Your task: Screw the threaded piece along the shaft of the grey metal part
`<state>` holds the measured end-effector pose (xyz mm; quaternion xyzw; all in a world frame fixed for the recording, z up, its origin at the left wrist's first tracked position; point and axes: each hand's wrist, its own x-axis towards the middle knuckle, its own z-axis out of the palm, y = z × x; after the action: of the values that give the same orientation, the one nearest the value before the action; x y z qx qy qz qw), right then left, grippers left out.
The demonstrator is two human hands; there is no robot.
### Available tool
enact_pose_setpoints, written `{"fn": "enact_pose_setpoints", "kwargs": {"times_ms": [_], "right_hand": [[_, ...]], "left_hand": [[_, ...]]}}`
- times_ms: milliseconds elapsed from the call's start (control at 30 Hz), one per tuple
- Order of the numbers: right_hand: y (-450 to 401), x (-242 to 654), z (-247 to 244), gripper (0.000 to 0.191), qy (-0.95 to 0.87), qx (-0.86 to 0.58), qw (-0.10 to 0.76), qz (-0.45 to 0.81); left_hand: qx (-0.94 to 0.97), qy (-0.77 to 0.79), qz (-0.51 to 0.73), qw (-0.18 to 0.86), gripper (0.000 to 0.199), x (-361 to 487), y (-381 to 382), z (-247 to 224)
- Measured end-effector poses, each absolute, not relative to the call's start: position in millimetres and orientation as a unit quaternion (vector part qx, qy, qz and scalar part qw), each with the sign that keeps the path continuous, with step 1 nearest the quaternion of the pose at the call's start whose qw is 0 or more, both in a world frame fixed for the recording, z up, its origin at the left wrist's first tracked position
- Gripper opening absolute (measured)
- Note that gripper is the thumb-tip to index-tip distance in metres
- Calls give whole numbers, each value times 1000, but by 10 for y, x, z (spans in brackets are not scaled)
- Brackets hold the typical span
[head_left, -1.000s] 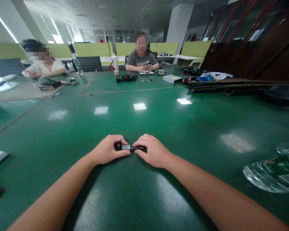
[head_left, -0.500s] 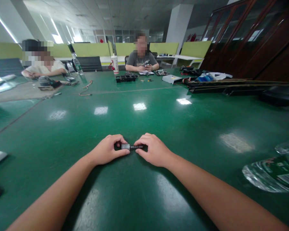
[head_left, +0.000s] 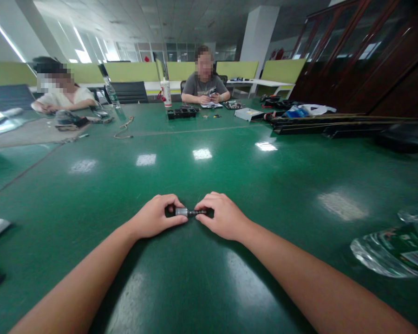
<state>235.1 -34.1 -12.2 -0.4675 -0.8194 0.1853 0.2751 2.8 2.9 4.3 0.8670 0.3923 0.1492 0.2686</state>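
Between my two hands lies a small silver cylinder with a dark ridged shaft (head_left: 181, 212), level and pointing to the right; it looks like a small motor with a screw shaft. My left hand (head_left: 155, 216) has its thumb and fingers closed around the silver body. The shaft is pinched by my right hand (head_left: 223, 216), thumb below and fingers above. Its dark tip shows inside the curl of that hand. Both hands rest low over the green tabletop (head_left: 195, 269).
A clear plastic bottle (head_left: 393, 250) lies at the right. Across the table sit two people (head_left: 205, 86), with a white bottle (head_left: 166, 93), a black part (head_left: 183, 112) and a string (head_left: 124, 127). Long dark strips (head_left: 310, 124) lie at the far right.
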Motion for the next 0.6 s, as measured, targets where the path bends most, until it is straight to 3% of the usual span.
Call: {"fn": "enact_pose_setpoints", "kwargs": {"times_ms": [600], "right_hand": [[-338, 2400, -110, 8, -811, -489, 273, 167]], "left_hand": [[857, 404, 161, 277, 28, 11, 22, 30]]}}
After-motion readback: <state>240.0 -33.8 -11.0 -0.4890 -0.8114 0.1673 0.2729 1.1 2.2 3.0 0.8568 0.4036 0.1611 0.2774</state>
